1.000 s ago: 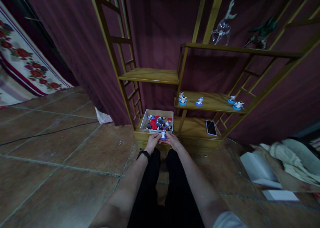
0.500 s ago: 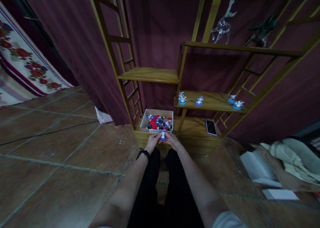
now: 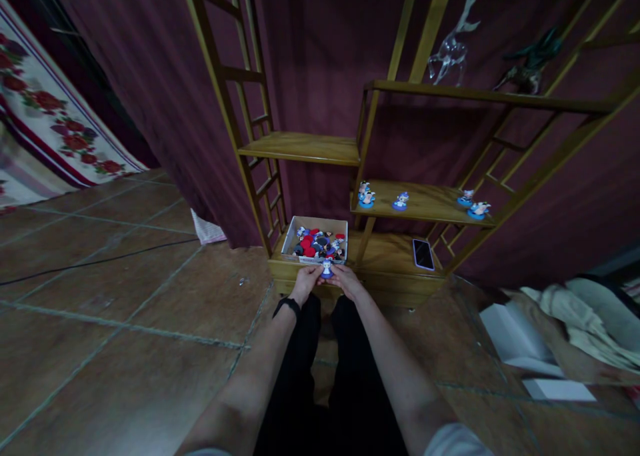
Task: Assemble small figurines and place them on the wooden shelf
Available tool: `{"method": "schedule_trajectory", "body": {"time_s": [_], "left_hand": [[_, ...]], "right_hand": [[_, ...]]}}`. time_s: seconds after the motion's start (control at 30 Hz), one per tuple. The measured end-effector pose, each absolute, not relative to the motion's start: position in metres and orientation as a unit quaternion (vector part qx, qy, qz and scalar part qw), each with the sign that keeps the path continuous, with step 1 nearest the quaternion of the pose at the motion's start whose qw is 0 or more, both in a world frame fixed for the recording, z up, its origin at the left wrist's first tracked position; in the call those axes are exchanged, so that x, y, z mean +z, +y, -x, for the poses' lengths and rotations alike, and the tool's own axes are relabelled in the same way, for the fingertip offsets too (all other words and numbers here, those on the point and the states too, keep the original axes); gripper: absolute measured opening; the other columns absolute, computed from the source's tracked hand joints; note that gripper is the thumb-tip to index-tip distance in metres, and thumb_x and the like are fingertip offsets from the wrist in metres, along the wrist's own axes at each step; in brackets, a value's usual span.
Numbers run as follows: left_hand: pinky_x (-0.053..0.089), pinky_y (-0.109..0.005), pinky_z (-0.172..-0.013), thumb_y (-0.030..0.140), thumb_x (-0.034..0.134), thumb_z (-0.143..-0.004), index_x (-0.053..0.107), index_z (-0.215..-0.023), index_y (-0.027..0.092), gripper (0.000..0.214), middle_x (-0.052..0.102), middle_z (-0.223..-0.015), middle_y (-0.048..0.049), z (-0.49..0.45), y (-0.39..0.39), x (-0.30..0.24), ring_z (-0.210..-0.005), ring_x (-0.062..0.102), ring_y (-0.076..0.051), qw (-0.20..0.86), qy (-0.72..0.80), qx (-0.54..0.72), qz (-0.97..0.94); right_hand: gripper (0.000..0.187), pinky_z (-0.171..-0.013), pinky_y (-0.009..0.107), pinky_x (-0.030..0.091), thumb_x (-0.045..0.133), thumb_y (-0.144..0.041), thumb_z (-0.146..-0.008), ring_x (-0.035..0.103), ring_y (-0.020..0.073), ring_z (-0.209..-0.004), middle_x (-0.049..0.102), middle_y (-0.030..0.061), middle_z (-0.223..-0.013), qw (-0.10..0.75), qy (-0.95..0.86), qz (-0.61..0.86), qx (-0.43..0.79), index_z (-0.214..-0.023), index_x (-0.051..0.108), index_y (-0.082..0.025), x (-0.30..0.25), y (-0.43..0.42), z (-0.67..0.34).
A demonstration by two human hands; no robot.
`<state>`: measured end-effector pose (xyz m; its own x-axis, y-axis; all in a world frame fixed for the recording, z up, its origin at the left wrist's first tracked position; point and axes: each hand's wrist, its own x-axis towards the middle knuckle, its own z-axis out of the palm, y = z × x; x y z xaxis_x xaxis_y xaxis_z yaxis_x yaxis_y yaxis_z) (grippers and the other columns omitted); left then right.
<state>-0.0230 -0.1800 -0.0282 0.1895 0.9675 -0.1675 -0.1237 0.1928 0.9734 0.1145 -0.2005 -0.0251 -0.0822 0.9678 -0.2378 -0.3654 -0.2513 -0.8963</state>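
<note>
Between my two hands is a small purple-and-white figurine (image 3: 327,268) on a round purple base, held upright. My left hand (image 3: 307,282) grips it from the left, and my right hand (image 3: 347,281) closes on its other side. Just beyond them a cardboard box (image 3: 289,243) holds a jumble of figurines with red, black, white and purple parts. On the middle shelf (image 3: 435,199) stand a similar purple figurine (image 3: 401,201) and several blue-based ones, among them a figurine (image 3: 367,199) at the left end and another figurine (image 3: 479,210) at the right.
A phone (image 3: 423,254) lies on the lower shelf. Higher up are a clear deer ornament (image 3: 450,56) and a dark sculpture (image 3: 530,66). White boxes (image 3: 520,339) and cloth (image 3: 575,316) lie at the right. A black cable (image 3: 100,263) crosses the tiled floor.
The figurine in my hands has risen slightly and seems a little more upright. Both hands keep their hold. The view has shifted a little; the shelf figurines stay in place.
</note>
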Motion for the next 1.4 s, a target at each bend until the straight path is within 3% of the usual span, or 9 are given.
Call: {"method": "schedule_trajectory", "body": {"time_s": [0.47, 0.87, 1.4], "left_hand": [[0.038, -0.019, -0.044, 0.038, 0.069, -0.062, 0.067, -0.071, 0.010, 0.030, 0.060, -0.049, -0.0017, 0.0241, -0.1766, -0.0315, -0.042, 0.050, -0.008, 0.622, 0.461, 0.432, -0.463], [0.040, -0.018, -0.045, 0.025, 0.070, -0.060, 0.065, -0.074, 0.011, 0.020, 0.061, -0.054, -0.0004, 0.0215, -0.1797, -0.0289, -0.046, 0.053, -0.008, 0.623, 0.475, 0.445, -0.433], [0.038, -0.018, -0.042, 0.026, 0.067, -0.063, 0.065, -0.072, 0.010, 0.019, 0.061, -0.053, -0.0017, 0.0224, -0.1772, -0.0322, -0.044, 0.053, -0.009, 0.628, 0.462, 0.437, -0.448]], "right_hand": [[0.032, -0.080, 0.036, 0.050, 0.068, -0.039, -0.066, 0.064, 0.0165, -0.078, 0.067, 0.0062, -0.088, 0.510, -0.338, 0.448, 0.652, -0.088, 0.062, -0.016, -0.0265, -0.1999, -0.1160], [0.032, -0.082, 0.035, 0.048, 0.071, -0.036, -0.060, 0.064, 0.0172, -0.080, 0.067, 0.0051, -0.085, 0.507, -0.373, 0.437, 0.642, -0.083, 0.064, -0.015, -0.0240, -0.2038, -0.1154], [0.022, -0.078, 0.032, 0.050, 0.065, -0.032, -0.068, 0.063, 0.0127, -0.069, 0.066, 0.0034, -0.080, 0.498, -0.356, 0.465, 0.639, -0.083, 0.062, -0.017, -0.0222, -0.2033, -0.1124]]}}
